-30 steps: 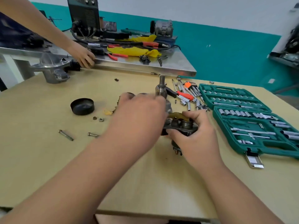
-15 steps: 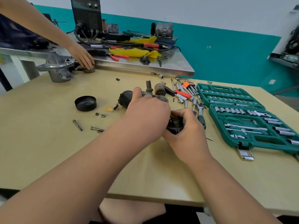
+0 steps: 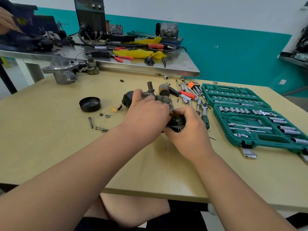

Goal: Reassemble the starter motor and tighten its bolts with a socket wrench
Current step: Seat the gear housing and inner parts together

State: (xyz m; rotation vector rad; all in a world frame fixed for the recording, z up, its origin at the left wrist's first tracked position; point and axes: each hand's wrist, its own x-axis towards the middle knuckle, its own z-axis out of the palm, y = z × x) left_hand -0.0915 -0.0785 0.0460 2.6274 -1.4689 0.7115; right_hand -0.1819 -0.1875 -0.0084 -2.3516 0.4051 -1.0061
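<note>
Sockets in open green case

A workshop; an open socket set lies on a wooden bench; pliers, cables and a welding machine crowd a steel table behind.

Tan wooden table carried black round cap left of centre, two bolts and nuts near it. Open green socket case lay right. Loose sockets, hex keys, ratchet between. Aluminium housing far left.
</note>
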